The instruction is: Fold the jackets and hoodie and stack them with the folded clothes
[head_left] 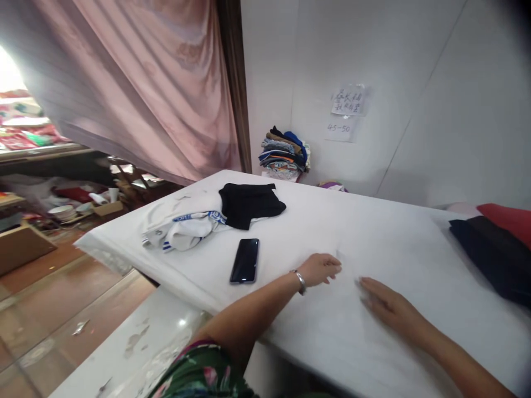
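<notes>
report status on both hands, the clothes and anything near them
Left hand, right hand: apart, over white table, nothing visible in either. Black garment lying against white garment. Phone between left hand and those clothes.

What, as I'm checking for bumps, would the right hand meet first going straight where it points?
Probably the left hand, close ahead of the right hand, though depth is unclear, so it might miss.

1 dark phone (245,261) lies on the white table (327,226) near the left hand (318,269).
</notes>
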The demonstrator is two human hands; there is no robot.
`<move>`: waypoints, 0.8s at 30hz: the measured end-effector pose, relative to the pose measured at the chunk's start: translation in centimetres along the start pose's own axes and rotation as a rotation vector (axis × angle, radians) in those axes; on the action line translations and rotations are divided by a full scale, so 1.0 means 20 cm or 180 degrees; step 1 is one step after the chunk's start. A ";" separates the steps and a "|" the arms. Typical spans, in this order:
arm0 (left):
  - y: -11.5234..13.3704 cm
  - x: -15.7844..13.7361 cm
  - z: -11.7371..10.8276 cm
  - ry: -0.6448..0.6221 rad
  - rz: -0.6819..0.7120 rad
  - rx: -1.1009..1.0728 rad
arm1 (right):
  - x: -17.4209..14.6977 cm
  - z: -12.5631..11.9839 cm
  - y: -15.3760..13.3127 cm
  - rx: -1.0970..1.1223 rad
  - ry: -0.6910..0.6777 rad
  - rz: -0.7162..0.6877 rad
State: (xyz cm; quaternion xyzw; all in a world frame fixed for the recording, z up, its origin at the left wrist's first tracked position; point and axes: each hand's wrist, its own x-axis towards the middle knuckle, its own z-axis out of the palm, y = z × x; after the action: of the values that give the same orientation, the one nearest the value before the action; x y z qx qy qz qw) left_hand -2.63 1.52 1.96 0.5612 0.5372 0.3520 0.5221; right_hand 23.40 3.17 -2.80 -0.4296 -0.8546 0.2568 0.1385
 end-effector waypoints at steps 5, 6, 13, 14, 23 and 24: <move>0.00 0.05 -0.54 0.1355 0.0053 0.1729 | 0.04 0.11 0.05 -0.0150 0.0326 -0.0389; 0.00 0.05 -0.65 0.1597 0.0020 0.1881 | 0.04 0.13 0.06 -0.0167 0.0365 -0.0428; -0.09 0.07 -1.29 0.2759 -0.0682 0.3293 | 0.04 0.16 0.09 -0.0167 0.0484 -0.0306; -0.12 0.07 -1.35 0.2778 -0.0934 0.3514 | 0.04 0.17 0.09 -0.0167 0.0507 -0.0269; -0.19 0.16 -1.50 0.2771 -0.1368 0.3388 | 0.05 0.18 0.10 -0.0160 0.0521 -0.0184; -0.18 0.17 -1.51 0.2798 -0.1354 0.3283 | 0.04 0.18 0.10 -0.0134 0.0528 -0.0192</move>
State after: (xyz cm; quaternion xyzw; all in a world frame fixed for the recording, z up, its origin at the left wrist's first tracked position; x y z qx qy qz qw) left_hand -31.70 10.65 4.18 0.4258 0.8942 0.1370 -0.0179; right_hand 22.57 3.73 -6.98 -0.4262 -0.8580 0.1980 0.2074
